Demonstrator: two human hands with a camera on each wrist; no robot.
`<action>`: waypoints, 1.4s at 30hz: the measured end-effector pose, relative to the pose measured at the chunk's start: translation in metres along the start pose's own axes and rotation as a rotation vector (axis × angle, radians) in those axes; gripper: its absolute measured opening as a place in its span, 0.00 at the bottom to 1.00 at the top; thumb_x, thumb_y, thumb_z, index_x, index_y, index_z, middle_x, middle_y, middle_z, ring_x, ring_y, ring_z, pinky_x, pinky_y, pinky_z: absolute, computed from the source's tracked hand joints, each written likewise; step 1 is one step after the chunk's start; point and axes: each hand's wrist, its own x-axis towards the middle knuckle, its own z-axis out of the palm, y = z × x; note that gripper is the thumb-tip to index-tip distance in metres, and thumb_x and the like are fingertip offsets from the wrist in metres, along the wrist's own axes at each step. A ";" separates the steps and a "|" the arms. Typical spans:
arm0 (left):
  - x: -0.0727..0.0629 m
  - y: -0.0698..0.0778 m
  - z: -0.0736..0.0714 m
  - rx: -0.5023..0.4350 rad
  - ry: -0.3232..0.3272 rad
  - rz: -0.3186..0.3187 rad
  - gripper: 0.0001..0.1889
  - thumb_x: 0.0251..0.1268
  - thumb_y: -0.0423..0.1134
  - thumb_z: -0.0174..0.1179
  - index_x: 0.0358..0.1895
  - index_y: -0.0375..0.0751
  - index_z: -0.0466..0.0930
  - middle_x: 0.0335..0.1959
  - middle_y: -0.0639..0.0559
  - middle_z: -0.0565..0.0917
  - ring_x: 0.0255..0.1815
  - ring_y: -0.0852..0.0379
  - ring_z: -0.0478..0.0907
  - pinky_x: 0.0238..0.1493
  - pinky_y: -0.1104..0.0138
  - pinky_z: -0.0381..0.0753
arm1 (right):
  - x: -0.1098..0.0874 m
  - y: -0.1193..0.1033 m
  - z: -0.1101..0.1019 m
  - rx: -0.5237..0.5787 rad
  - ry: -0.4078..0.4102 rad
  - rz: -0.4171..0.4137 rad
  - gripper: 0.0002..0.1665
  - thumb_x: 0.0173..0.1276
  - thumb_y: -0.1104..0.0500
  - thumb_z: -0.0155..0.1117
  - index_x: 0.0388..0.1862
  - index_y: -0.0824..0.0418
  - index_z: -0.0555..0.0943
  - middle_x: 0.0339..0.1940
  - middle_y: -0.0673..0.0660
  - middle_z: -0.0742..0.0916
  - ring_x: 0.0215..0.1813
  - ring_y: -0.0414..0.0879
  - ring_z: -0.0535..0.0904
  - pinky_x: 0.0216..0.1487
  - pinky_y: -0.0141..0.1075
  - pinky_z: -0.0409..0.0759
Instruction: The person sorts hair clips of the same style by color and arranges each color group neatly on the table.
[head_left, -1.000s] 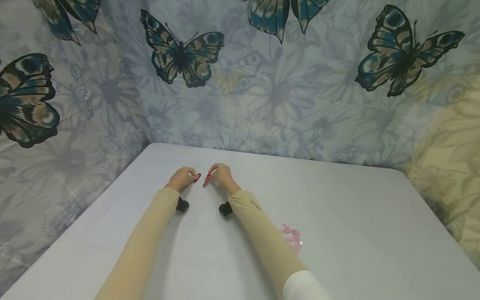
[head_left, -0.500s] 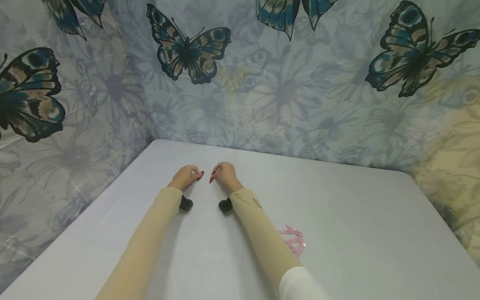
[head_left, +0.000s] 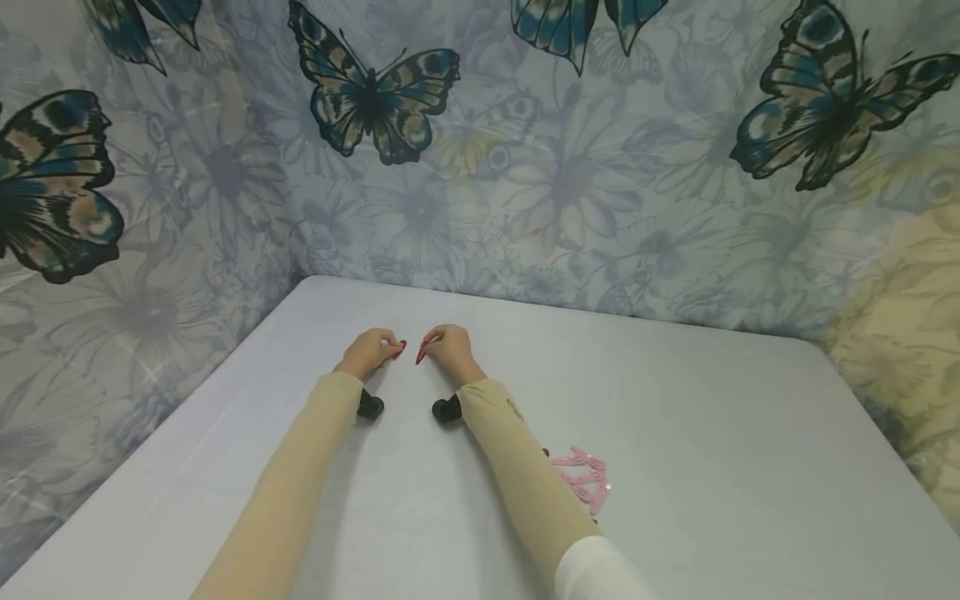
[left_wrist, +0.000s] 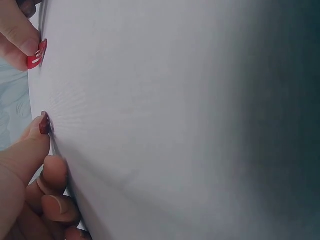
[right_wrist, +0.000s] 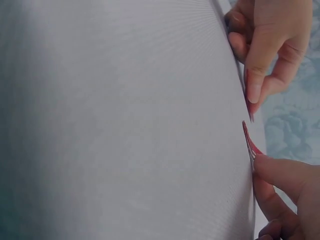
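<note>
In the head view my left hand (head_left: 366, 352) pinches a small red snap hair clip (head_left: 401, 347) near the far left part of the white table. A short gap to its right, my right hand (head_left: 450, 347) pinches another red snap hair clip (head_left: 422, 353) by one end, its free end pointing toward me. Thumb and fingertips cover part of each clip. The right wrist view shows the right hand's clip (right_wrist: 250, 140) spread into two arms, with the left hand's clip (right_wrist: 250, 107) facing it across the gap.
Several pink hair clips (head_left: 588, 477) lie on the white table (head_left: 697, 433) beside the right sleeve, which partly hides them. A dark red bit (head_left: 546, 452) peeks out by that sleeve. A butterfly-patterned wall (head_left: 570, 183) stands behind the table.
The head view has shifted slightly. Both hands keep their clips and stay nearly in place; the right hand's clip shows a little less. Dark red bits now show beside the right sleeve.
</note>
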 end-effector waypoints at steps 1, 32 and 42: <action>-0.001 -0.001 0.000 0.004 -0.005 -0.003 0.10 0.71 0.42 0.58 0.39 0.38 0.81 0.11 0.58 0.68 0.17 0.62 0.65 0.27 0.69 0.63 | -0.002 0.000 0.001 0.004 -0.006 0.005 0.04 0.57 0.62 0.73 0.32 0.60 0.88 0.31 0.55 0.90 0.35 0.44 0.84 0.42 0.34 0.80; 0.004 0.002 0.000 0.034 -0.030 0.021 0.10 0.73 0.41 0.56 0.38 0.38 0.78 0.12 0.57 0.69 0.18 0.61 0.66 0.28 0.69 0.64 | -0.076 -0.056 -0.106 0.198 -0.350 0.223 0.22 0.70 0.53 0.60 0.60 0.60 0.78 0.57 0.56 0.85 0.52 0.50 0.73 0.47 0.36 0.68; 0.006 0.000 0.000 0.037 -0.056 0.016 0.09 0.73 0.41 0.55 0.39 0.38 0.77 0.14 0.57 0.70 0.19 0.61 0.66 0.29 0.69 0.64 | -0.135 -0.056 -0.147 0.265 -0.437 0.140 0.18 0.74 0.56 0.56 0.57 0.63 0.78 0.43 0.49 0.85 0.30 0.40 0.64 0.39 0.33 0.65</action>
